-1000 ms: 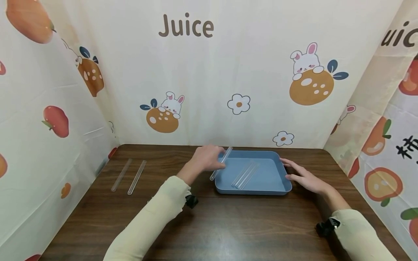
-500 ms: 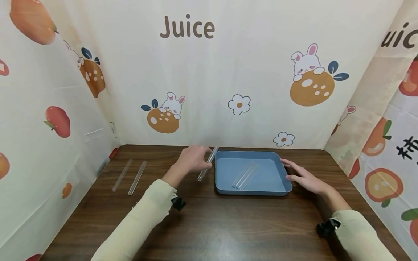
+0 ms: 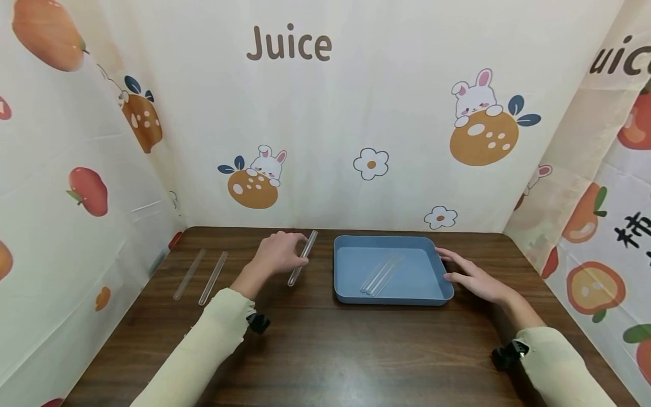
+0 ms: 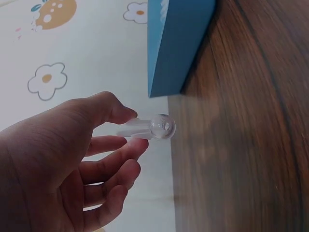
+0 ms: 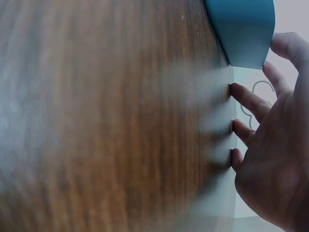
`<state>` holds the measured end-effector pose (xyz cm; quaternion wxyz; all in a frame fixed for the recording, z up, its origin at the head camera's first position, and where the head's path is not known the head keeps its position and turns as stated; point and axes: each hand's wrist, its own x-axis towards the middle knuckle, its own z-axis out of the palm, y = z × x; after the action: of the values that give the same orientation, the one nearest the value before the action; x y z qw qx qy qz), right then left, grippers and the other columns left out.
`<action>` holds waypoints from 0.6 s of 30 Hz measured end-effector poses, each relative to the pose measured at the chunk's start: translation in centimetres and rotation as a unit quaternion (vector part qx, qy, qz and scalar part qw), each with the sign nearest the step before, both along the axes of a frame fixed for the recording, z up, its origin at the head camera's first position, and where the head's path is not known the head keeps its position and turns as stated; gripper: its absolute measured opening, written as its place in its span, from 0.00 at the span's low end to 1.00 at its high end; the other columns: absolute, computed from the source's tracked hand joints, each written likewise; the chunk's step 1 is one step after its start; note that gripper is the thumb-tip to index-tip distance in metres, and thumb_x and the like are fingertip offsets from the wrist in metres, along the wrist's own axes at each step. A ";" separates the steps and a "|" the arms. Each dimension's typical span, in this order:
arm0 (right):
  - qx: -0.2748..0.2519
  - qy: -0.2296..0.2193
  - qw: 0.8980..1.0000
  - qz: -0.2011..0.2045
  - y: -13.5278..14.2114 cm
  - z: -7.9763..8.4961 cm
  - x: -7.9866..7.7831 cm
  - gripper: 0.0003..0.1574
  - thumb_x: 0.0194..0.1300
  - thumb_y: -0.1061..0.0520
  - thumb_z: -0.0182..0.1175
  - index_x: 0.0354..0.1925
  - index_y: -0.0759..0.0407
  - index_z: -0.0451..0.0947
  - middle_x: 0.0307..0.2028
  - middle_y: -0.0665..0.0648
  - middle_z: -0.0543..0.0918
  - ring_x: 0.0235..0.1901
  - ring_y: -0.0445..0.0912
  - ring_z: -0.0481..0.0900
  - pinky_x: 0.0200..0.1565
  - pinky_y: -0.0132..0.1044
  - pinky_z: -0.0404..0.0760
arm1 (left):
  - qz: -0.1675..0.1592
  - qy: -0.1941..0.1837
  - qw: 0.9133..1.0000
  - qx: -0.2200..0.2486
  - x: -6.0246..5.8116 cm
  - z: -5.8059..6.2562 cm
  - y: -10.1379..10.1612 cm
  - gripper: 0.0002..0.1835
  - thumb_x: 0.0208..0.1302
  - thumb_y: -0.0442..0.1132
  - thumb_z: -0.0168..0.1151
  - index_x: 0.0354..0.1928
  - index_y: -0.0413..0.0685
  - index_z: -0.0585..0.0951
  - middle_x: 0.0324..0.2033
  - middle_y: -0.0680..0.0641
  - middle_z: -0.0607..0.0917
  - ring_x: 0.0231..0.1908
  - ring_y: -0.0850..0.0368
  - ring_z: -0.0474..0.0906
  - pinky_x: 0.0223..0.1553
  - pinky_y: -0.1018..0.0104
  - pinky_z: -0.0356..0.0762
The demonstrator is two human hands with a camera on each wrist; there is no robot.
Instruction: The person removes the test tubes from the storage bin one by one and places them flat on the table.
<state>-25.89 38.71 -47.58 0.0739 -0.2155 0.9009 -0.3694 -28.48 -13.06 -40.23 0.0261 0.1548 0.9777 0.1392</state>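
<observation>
My left hand (image 3: 277,252) pinches a clear test tube (image 3: 309,244) between thumb and fingers, left of the blue tray (image 3: 391,301). In the left wrist view, the tube's rounded end (image 4: 162,126) points toward the camera, apart from the tray. Several clear test tubes (image 3: 381,275) lie side by side, slanted, inside the tray. At the tray's right side rests my right hand (image 3: 475,278), fingers extended. The right wrist view shows its thumb and index finger at the tray wall (image 5: 246,31) and other fingertips on the table.
Two more clear tubes, one outer (image 3: 189,274) and one inner (image 3: 213,278), lie slanted on the left of the brown wooden table (image 3: 330,356). A printed curtain (image 3: 315,113) stands behind the table and along both sides.
My left hand has moved leftward from above the tray's left edge, carrying the test tube with it. The right hand, the tray and the other tubes stay where they were.
</observation>
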 end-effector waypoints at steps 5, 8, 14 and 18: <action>0.000 0.005 1.000 0.002 -0.1 0.0 0.0 0.45 0.86 0.56 0.59 0.89 0.63 0.54 0.84 0.76 0.65 0.79 0.77 0.66 0.69 0.82 0.70 | 0.010 0.001 1.000 0.007 0.5 -0.1 -1.3 0.27 0.70 0.49 0.75 0.69 0.51 0.87 0.26 0.52 0.86 0.26 0.57 0.76 0.27 0.64 0.69; -0.002 0.006 1.000 0.003 -0.1 0.1 0.0 0.45 0.85 0.56 0.59 0.89 0.64 0.54 0.84 0.77 0.65 0.79 0.78 0.66 0.68 0.83 0.70 | 0.016 0.000 1.000 0.018 0.8 -0.2 -2.0 0.27 0.70 0.48 0.75 0.68 0.50 0.87 0.26 0.52 0.87 0.26 0.57 0.77 0.28 0.64 0.70; -0.004 0.005 1.000 0.003 -0.1 0.0 0.1 0.45 0.85 0.57 0.59 0.89 0.64 0.53 0.84 0.77 0.65 0.79 0.77 0.66 0.68 0.81 0.71 | 0.032 -0.004 0.999 0.027 1.2 -0.5 -3.3 0.27 0.70 0.48 0.75 0.69 0.50 0.87 0.27 0.52 0.88 0.27 0.57 0.79 0.29 0.63 0.70; -0.001 0.006 1.000 0.001 -0.2 0.1 0.1 0.45 0.85 0.57 0.60 0.89 0.63 0.54 0.84 0.77 0.66 0.79 0.77 0.66 0.68 0.81 0.71 | 0.038 -0.009 0.999 0.026 1.5 -0.5 -4.2 0.28 0.71 0.48 0.75 0.70 0.49 0.86 0.27 0.52 0.88 0.26 0.57 0.78 0.28 0.63 0.69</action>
<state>-25.77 38.55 -47.50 0.0687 -0.2183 0.9008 -0.3691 -26.97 -17.27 -40.73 0.0253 0.1174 0.9787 0.1665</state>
